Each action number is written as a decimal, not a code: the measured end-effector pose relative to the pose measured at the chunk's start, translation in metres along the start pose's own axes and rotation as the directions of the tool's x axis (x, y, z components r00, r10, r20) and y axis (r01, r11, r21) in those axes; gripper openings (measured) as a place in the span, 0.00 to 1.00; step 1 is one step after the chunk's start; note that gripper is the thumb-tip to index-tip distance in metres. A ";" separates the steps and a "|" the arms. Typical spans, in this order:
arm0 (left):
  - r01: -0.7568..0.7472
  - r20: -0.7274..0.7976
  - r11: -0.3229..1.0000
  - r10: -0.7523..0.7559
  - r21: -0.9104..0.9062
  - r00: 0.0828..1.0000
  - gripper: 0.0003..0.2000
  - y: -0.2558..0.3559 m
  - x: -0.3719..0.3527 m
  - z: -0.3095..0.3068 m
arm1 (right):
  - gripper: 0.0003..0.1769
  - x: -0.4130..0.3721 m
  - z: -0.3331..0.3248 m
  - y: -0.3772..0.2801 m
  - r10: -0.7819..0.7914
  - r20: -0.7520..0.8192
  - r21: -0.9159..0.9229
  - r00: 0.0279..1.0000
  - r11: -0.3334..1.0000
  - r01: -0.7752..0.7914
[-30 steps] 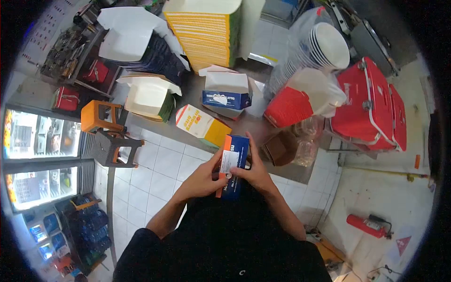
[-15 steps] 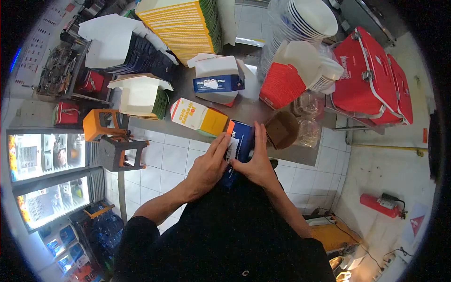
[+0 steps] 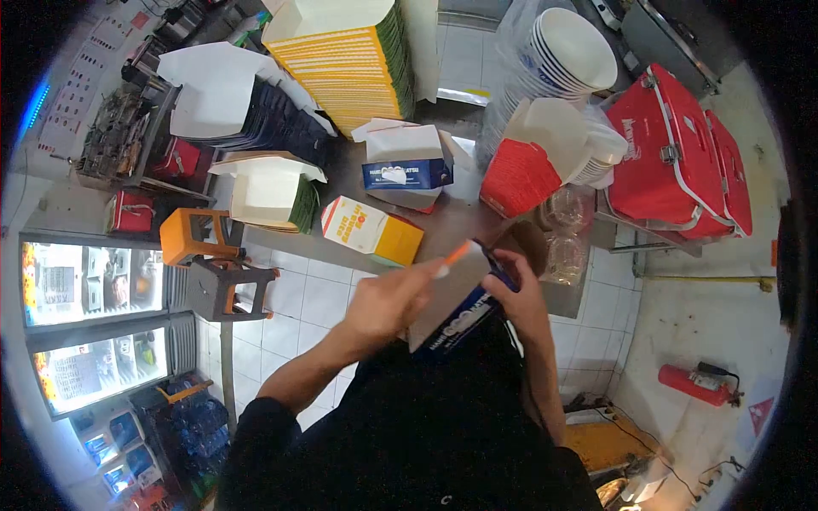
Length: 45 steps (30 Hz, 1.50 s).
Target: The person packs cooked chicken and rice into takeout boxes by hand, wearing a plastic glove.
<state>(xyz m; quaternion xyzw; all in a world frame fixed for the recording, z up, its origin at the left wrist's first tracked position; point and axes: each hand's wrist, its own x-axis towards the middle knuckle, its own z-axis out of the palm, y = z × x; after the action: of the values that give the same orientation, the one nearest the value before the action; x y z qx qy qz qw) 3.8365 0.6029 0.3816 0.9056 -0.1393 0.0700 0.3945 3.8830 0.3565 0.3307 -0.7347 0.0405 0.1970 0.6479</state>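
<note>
A dark blue cardboard food carton [image 3: 467, 328] with white lettering and an orange edge is tilted in front of my body, its plain greyish side facing up and left. My right hand [image 3: 521, 298] is closed on its upper right edge, thumb over the panel. Blurred by motion, my left hand [image 3: 388, 305] is curled with its fingertips pinched at the carton's upper left edge. Just beyond my left hand, a yellow and white carton [image 3: 372, 230] lies on the metal table [image 3: 311, 245]. Behind that stands an open blue and white carton [image 3: 407, 175].
Box stacks crowd the back: yellow-edged [image 3: 341, 72], dark blue [image 3: 285, 123] and green-sided [image 3: 300, 204]. On the right are red cartons [image 3: 517, 176], white tubs [image 3: 575, 51], clear plastic containers [image 3: 564, 255] and a red bag [image 3: 665, 153]. Stools [image 3: 230, 289] stand left of the table.
The blue carton has turned from upright to tilted, showing its plain side and lettered panel. My right hand moved right to its edge; my left hand moved slightly left and lower.
</note>
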 end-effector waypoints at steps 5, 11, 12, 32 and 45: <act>-0.119 0.123 0.991 0.111 0.057 0.986 0.20 0.013 0.032 -0.009 | 0.36 0.014 -0.031 -0.004 -0.049 0.077 -0.042 0.996 0.998 0.052; 0.027 0.069 0.896 0.004 -0.442 0.998 0.21 -0.072 0.096 -0.018 | 0.28 0.029 -0.031 0.057 -0.058 -0.020 0.062 0.998 0.996 0.060; -0.020 -0.048 0.980 0.011 -0.198 0.999 0.22 -0.092 0.114 -0.020 | 0.28 0.024 -0.025 0.057 -0.041 -0.053 0.266 0.998 0.963 0.054; -0.108 0.054 0.788 0.094 0.606 0.994 0.23 -0.227 0.054 0.002 | 0.31 0.124 0.093 -0.041 0.260 0.007 0.758 0.966 0.628 -0.174; -0.464 -0.053 0.851 0.466 -0.244 0.883 0.16 0.186 0.149 0.167 | 0.16 -0.062 -0.266 0.079 0.109 -0.332 0.523 0.937 0.848 0.087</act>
<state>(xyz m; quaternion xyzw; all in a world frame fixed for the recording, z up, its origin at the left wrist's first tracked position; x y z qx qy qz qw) 3.9237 0.3299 0.4330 0.7883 -0.3635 0.1416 0.4758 3.8637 0.0739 0.2998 -0.5500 0.2122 0.0483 0.8063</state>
